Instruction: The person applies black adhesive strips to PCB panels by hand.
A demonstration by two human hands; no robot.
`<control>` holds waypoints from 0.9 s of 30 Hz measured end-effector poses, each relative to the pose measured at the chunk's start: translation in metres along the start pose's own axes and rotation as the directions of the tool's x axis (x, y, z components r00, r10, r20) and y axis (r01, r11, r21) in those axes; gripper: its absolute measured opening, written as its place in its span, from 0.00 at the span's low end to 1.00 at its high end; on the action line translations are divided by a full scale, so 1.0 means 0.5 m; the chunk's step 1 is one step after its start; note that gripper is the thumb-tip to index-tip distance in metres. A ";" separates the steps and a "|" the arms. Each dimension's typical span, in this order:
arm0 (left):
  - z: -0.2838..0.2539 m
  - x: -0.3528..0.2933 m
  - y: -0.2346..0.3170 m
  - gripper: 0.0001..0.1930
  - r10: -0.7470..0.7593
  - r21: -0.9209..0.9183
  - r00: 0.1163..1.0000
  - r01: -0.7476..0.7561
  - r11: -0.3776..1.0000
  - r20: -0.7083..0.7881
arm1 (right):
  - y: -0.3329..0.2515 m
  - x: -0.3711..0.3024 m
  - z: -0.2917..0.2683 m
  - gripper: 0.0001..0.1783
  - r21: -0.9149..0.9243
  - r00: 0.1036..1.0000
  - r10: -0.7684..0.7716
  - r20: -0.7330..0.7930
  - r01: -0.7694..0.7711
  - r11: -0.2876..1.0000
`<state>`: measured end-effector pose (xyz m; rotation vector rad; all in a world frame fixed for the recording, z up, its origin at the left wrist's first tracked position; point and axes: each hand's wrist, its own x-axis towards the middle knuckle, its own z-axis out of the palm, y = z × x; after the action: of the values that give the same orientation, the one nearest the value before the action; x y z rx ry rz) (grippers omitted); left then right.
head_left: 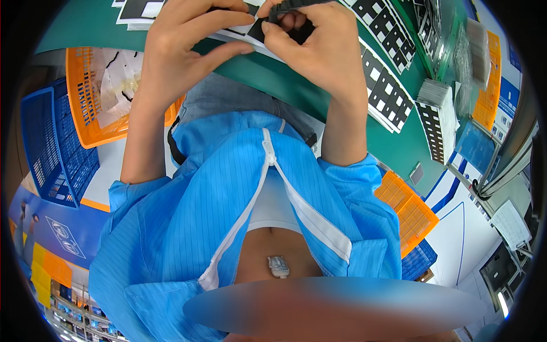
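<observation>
My left hand [194,43] hovers at the far edge of the green table, thumb and index finger apart, with nothing visible between them. Below its fingertips lies a black-and-white sheet [242,33], partly covered by both hands. My right hand [316,43] is curled beside it, its thumb and fingers closed around a dark, ribbed strip [296,4] that loops over the fingers. The fingertips of both hands nearly meet over the sheet. The far end of the work is cut off by the upper picture edge.
Stacks of black-and-white patterned sheets [384,85] lie right of my hands on the green table [393,151]. A bundle of cards [437,108] stands farther right. An orange basket [85,108] with scraps and a blue crate [54,142] are at left; another orange basket [405,211] is at right.
</observation>
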<state>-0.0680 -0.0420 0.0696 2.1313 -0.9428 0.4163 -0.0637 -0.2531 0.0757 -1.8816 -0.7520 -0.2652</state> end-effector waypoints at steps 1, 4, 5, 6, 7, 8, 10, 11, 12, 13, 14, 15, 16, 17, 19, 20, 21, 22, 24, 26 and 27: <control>0.001 -0.003 -0.004 0.17 0.017 0.012 1.000 -0.017 1.000 -0.002 | -0.009 0.004 0.001 0.07 0.006 1.000 0.001 0.004 -0.001 1.000; 0.001 -0.007 -0.007 0.14 0.039 0.028 0.999 -0.039 0.999 0.002 | -0.044 0.021 -0.004 0.06 -0.110 0.923 0.371 0.105 -0.360 0.927; 0.002 -0.008 -0.008 0.14 0.039 0.026 0.999 -0.039 0.999 0.002 | -0.044 0.023 -0.005 0.06 -0.125 0.927 0.358 0.108 -0.345 0.930; 0.003 -0.008 -0.008 0.13 0.034 0.019 0.999 -0.034 0.999 0.001 | -0.043 0.024 -0.005 0.07 -0.140 0.932 0.345 0.112 -0.329 0.934; 0.003 -0.009 -0.008 0.12 0.030 0.011 1.000 -0.030 1.000 0.000 | -0.029 0.020 -0.004 0.07 -0.141 0.931 0.346 0.114 -0.329 0.934; 0.006 -0.006 -0.009 0.12 0.034 0.008 0.999 -0.034 0.999 0.001 | -0.005 0.013 -0.003 0.06 -0.098 0.983 0.163 0.087 -0.154 0.983; 0.011 -0.004 -0.011 0.10 0.095 0.068 0.995 -0.094 0.993 -0.008 | 0.004 0.007 -0.005 0.06 -0.058 0.998 -0.024 0.057 0.028 0.998; 0.013 -0.007 -0.013 0.10 0.090 0.069 0.996 -0.089 0.994 -0.008 | -0.006 0.006 -0.010 0.05 0.033 0.963 0.256 0.087 -0.259 0.965; 0.017 -0.011 -0.014 0.10 0.079 0.070 0.997 -0.078 0.994 -0.016 | -0.012 0.005 -0.018 0.05 0.109 0.848 0.511 0.141 -0.526 0.844; 0.019 -0.011 -0.015 0.10 0.074 0.071 0.997 -0.072 0.995 -0.025 | -0.012 -0.003 -0.034 0.05 0.209 0.800 0.588 0.121 -0.600 0.772; 0.018 -0.008 -0.014 0.10 0.078 0.069 0.997 -0.076 0.995 -0.027 | 0.004 -0.018 -0.035 0.07 0.473 0.841 0.541 -0.028 -0.466 0.748; 0.018 -0.006 -0.014 0.10 0.084 0.065 0.996 -0.082 0.994 -0.024 | 0.050 -0.031 -0.037 0.08 0.625 0.928 0.369 -0.061 -0.252 0.738; 0.024 -0.003 -0.015 0.10 0.092 0.058 0.996 -0.091 0.994 -0.018 | 0.088 -0.041 -0.041 0.08 0.745 0.972 0.193 -0.131 -0.031 0.667; 0.075 -0.002 -0.036 0.10 0.085 0.062 0.996 -0.083 0.995 -0.020 | 0.075 -0.034 -0.035 0.08 0.718 0.972 0.204 -0.120 -0.057 0.694; 0.206 0.008 -0.087 0.11 0.016 -0.321 0.441 -0.677 0.662 -0.897 | 0.071 -0.027 -0.017 0.09 0.699 0.980 0.175 -0.093 -0.061 0.713; 0.169 0.011 -0.065 0.11 0.008 -0.340 0.448 -0.689 0.640 -0.894 | 0.074 -0.038 -0.029 0.09 0.650 0.980 0.168 -0.104 -0.061 0.757; 0.075 0.008 -0.025 0.12 0.178 -0.259 0.840 -0.349 0.900 -0.513 | 0.076 -0.049 -0.041 0.09 0.636 0.977 0.175 -0.124 -0.057 0.769; 0.017 0.002 -0.003 0.13 0.073 0.087 0.997 -0.074 0.993 0.021 | 0.077 -0.055 -0.043 0.09 0.635 0.972 0.198 -0.130 -0.072 0.769; 0.012 0.006 0.002 0.14 0.048 0.078 0.998 -0.050 0.996 0.031 | 0.080 -0.057 -0.040 0.10 0.645 0.962 0.240 -0.132 -0.100 0.758; 0.060 0.008 -0.015 0.15 0.012 0.072 0.999 -0.015 0.997 0.041 | 0.042 -0.044 -0.035 0.10 0.564 0.917 0.388 -0.094 -0.272 0.780; 0.141 0.009 -0.047 0.15 0.105 -0.316 0.895 -0.260 0.912 -0.433 | 0.017 -0.037 -0.032 0.10 0.467 0.853 0.516 -0.076 -0.427 0.774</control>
<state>-0.0482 -0.0865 0.0132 1.5381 -0.8977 0.6934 -0.0703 -0.2764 0.0671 -1.5182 -0.1518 0.0416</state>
